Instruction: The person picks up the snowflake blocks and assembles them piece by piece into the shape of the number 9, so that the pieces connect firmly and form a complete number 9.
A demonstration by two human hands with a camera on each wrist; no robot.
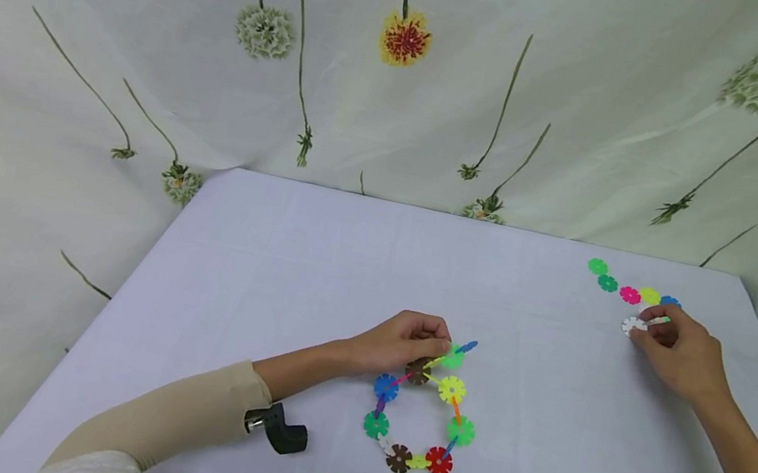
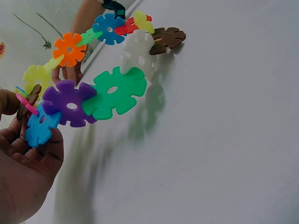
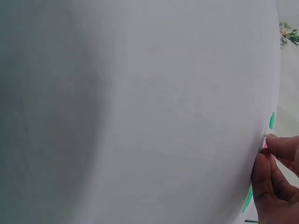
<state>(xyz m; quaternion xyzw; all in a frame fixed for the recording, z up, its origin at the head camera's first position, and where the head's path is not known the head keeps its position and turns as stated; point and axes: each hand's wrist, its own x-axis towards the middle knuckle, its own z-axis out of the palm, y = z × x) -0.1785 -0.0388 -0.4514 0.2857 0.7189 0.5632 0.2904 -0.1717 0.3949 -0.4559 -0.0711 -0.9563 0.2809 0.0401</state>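
My left hand (image 1: 398, 346) grips the upper part of a ring of notched plastic discs slotted together, near its brown disc (image 1: 417, 373). A green disc (image 1: 453, 357) and a blue disc (image 1: 468, 347) stick out beyond the ring there. The left wrist view shows the ring raised at a tilt, with a blue disc (image 2: 41, 125) by the fingers and a purple disc (image 2: 70, 103) linked to a green one (image 2: 116, 93). At the back right, my right hand (image 1: 692, 359) pinches a white disc (image 1: 633, 325) between thumb and fingers; in the right wrist view the fingers mostly hide it.
Beyond the right hand lie several loose discs, among them a green disc (image 1: 598, 267), a pink disc (image 1: 631, 295), a yellow disc (image 1: 649, 295) and a partly covered blue disc (image 1: 670, 301). A white cloth covers the table (image 1: 255, 248). Behind it hangs a flower-patterned curtain (image 1: 446, 113).
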